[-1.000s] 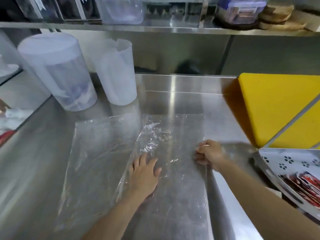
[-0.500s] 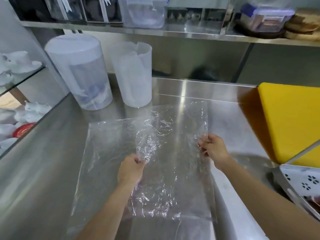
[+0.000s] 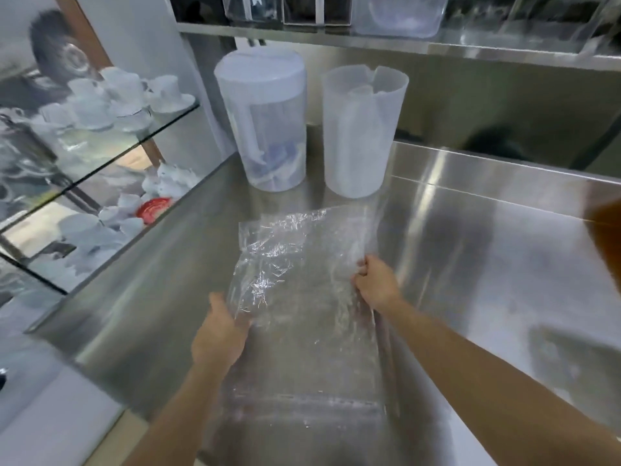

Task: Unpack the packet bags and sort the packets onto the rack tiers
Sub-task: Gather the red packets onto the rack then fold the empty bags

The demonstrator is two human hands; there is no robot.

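Observation:
An empty clear plastic bag (image 3: 302, 270) is lifted off the steel counter (image 3: 470, 247), crumpled and partly folded. My left hand (image 3: 220, 334) grips its lower left edge. My right hand (image 3: 376, 284) is closed on its right edge, a little farther from me. The bag's sealed bottom strip hangs near the counter's front edge. No packets and no rack show in this view.
Two tall translucent plastic jugs stand at the back: a lidded one (image 3: 265, 119) and an open one (image 3: 361, 129). On the left, glass shelves (image 3: 134, 142) hold white cups and saucers. A steel shelf (image 3: 403, 38) with clear containers runs overhead. An orange-brown edge (image 3: 608, 230) shows far right.
Both hands have closed on the bag and lifted it off the counter, folding it narrower. The view has swung left, so the yellow board and patterned rack are out of sight.

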